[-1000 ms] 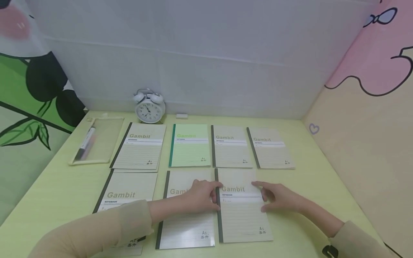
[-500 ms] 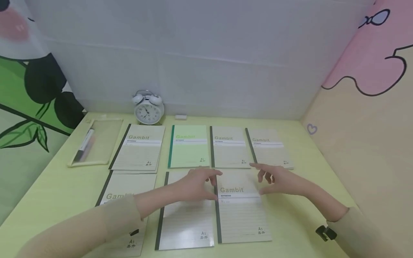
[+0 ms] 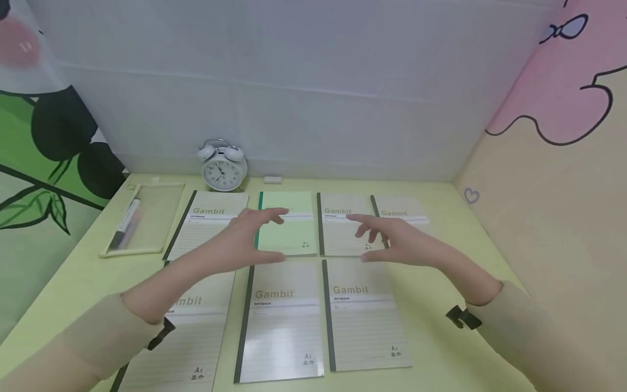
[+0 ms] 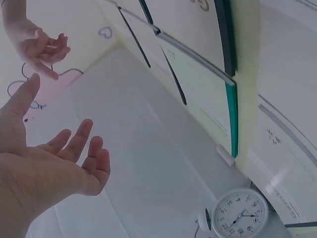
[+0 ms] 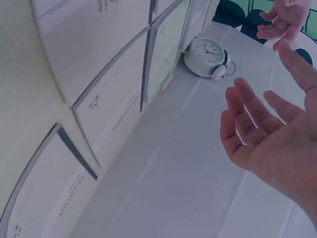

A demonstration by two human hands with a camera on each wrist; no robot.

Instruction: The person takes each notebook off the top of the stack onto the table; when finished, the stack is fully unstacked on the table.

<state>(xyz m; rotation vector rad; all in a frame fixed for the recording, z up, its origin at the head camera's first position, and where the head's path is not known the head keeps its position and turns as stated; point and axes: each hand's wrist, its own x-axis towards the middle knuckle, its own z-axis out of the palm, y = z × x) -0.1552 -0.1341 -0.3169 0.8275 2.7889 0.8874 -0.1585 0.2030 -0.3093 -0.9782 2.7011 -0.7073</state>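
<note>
Both hands hover over the notebooks with relaxed fingers and nothing between them. My left hand (image 3: 250, 239) is raised near the green notebook (image 3: 289, 237), overlapping its left part in the head view. In the same view my right hand (image 3: 401, 239) covers parts of two pale notebooks, the back-row third one (image 3: 338, 234) and the rightmost one (image 3: 401, 209). In front lie two more pale "Gambit" notebooks with dark spines, the middle one (image 3: 281, 326) and the right one (image 3: 367, 326). Left of these, another front notebook (image 3: 191, 343) is partly hidden by the left forearm.
A pale notebook (image 3: 206, 218) lies at the back left beside a mesh pouch (image 3: 157, 218) holding a marker (image 3: 126, 223). Behind them stand a white alarm clock (image 3: 224, 171) and a small white block (image 3: 272, 179). Walls enclose the table's back and right side.
Both hands have left the front right notebook's edges. They have risen toward the back row, the left hand also shifting left. The notebooks look unmoved.
</note>
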